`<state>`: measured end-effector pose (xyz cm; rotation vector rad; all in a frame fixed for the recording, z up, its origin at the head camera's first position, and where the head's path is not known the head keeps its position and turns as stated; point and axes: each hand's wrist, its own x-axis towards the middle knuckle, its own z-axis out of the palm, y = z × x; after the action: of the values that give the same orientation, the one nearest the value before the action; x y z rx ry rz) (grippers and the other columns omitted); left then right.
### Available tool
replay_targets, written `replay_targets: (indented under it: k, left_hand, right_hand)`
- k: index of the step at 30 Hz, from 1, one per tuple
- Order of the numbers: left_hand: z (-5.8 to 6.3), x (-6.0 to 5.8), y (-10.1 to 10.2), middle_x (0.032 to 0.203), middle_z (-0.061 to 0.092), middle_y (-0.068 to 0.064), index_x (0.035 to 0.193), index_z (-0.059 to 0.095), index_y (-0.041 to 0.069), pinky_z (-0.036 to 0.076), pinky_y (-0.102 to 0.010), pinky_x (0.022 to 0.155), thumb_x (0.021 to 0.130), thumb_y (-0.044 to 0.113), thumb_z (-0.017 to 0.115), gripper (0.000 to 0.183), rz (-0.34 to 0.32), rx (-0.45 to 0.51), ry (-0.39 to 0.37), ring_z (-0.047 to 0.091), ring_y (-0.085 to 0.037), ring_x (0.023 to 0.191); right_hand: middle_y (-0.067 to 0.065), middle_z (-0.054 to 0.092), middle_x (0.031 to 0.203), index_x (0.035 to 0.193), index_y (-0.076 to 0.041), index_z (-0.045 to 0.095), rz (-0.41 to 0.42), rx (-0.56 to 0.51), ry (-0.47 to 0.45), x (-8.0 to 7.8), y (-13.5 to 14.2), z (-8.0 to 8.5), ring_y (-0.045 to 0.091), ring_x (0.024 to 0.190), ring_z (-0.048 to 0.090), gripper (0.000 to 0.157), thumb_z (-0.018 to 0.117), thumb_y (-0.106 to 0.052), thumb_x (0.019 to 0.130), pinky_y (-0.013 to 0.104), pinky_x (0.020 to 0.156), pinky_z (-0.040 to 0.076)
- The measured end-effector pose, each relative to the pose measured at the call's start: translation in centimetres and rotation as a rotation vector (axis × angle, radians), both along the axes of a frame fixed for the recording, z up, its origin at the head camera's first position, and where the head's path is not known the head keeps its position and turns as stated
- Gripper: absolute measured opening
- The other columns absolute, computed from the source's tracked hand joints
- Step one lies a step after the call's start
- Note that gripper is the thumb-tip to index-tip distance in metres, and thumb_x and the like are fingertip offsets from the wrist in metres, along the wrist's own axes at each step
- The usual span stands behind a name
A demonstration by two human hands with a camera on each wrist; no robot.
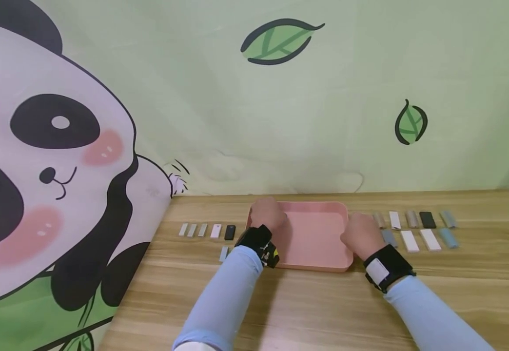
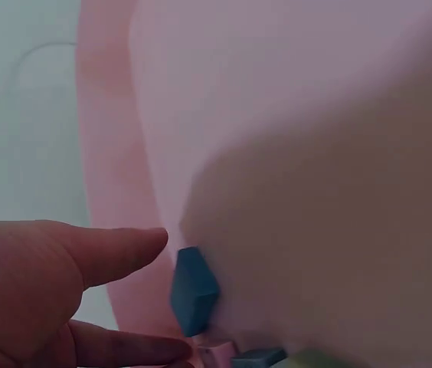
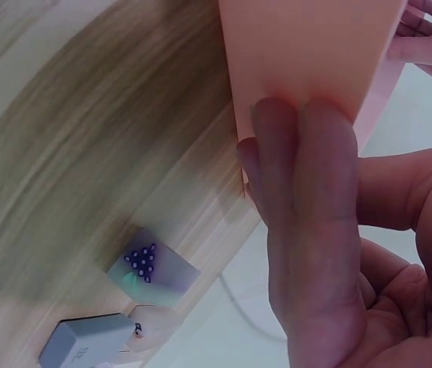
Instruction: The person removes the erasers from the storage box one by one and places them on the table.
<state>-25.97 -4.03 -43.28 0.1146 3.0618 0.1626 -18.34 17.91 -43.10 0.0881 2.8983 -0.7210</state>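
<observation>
A shallow pink tray (image 1: 311, 234) sits on the wooden table. My left hand (image 1: 268, 214) is over its left end, hiding what lies there in the head view. In the left wrist view, the thumb and a finger of that hand are stretched out and apart beside a small blue block (image 2: 194, 293) at the tray wall. Farther along lie a pink block (image 2: 218, 355), a dark blue block (image 2: 259, 357) and a green piece (image 2: 312, 358). My right hand (image 1: 363, 235) is at the tray's right end, its straight fingers (image 3: 327, 169) touching the outer wall.
Right of the tray stand two rows of small blocks, among them a white block (image 1: 409, 241) and a black block (image 1: 427, 220). One block with purple dots (image 3: 151, 264) is near the right hand. More small blocks, including a black one (image 1: 230, 232), lie left of the tray.
</observation>
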Motion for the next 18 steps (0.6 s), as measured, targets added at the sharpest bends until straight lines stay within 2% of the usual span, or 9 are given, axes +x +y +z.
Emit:
replay_targets:
  k: [3, 6, 9, 12, 15, 18]
  left_hand:
    - [-0.3, 0.0, 0.3, 0.093, 0.068, -0.008, 0.085, 0.071, 0.009, 0.046, -0.043, 0.077, 0.083, 0.033, 0.058, 0.027, -0.012, -0.047, -0.027, 0.061, -0.027, 0.086]
    - [-0.5, 0.0, 0.5, 0.103, 0.066, -0.013, 0.095, 0.071, 0.007, 0.042, -0.047, 0.085, 0.085, 0.032, 0.055, 0.031, -0.002, -0.077, -0.035, 0.058, -0.03, 0.095]
    - [-0.9, 0.0, 0.8, 0.1, 0.066, -0.013, 0.094, 0.071, 0.007, 0.045, -0.047, 0.081, 0.087, 0.029, 0.053, 0.029, -0.006, -0.115, -0.014, 0.06, -0.029, 0.09]
    - [-1.5, 0.0, 1.0, 0.086, 0.068, -0.009, 0.083, 0.072, 0.011, 0.05, -0.042, 0.066, 0.088, 0.024, 0.051, 0.025, -0.028, -0.099, -0.014, 0.062, -0.023, 0.075]
    - [-2.0, 0.0, 1.2, 0.077, 0.066, -0.001, 0.076, 0.067, 0.014, 0.046, -0.033, 0.055, 0.092, 0.021, 0.049, 0.025, -0.088, -0.018, -0.025, 0.057, -0.015, 0.066]
    - [-1.9, 0.3, 1.4, 0.074, 0.062, 0.001, 0.075, 0.063, 0.014, 0.041, -0.028, 0.056, 0.093, 0.018, 0.049, 0.023, -0.152, 0.091, -0.047, 0.052, -0.014, 0.065]
  right_hand:
    - [0.008, 0.056, 0.061, 0.065, -0.002, 0.06, -0.001, 0.003, 0.0, -0.1, 0.1, -0.1, 0.02, 0.053, 0.054, 0.014, 0.058, -0.007, 0.078, 0.026, 0.046, 0.038]
    - [0.009, 0.056, 0.061, 0.067, -0.001, 0.06, -0.001, -0.004, -0.004, -0.1, 0.0, -0.2, 0.02, 0.053, 0.054, 0.013, 0.058, -0.007, 0.079, 0.025, 0.046, 0.039]
    - [0.008, 0.056, 0.06, 0.065, -0.002, 0.059, 0.01, 0.002, 0.021, -0.1, 0.1, -0.3, 0.021, 0.053, 0.053, 0.013, 0.057, -0.005, 0.077, 0.026, 0.046, 0.038]
    - [0.008, 0.055, 0.059, 0.062, -0.004, 0.057, 0.019, 0.006, 0.049, 0.0, 0.1, -0.4, 0.021, 0.053, 0.052, 0.013, 0.056, -0.004, 0.075, 0.027, 0.046, 0.038]
    - [0.008, 0.055, 0.06, 0.062, -0.004, 0.057, 0.018, 0.006, 0.053, -0.1, 0.2, -0.5, 0.021, 0.053, 0.052, 0.013, 0.056, -0.004, 0.075, 0.027, 0.047, 0.038]
    - [0.008, 0.055, 0.06, 0.063, -0.003, 0.058, 0.011, 0.0, 0.044, -0.1, 0.2, -0.5, 0.021, 0.053, 0.053, 0.012, 0.057, -0.004, 0.075, 0.027, 0.047, 0.038]
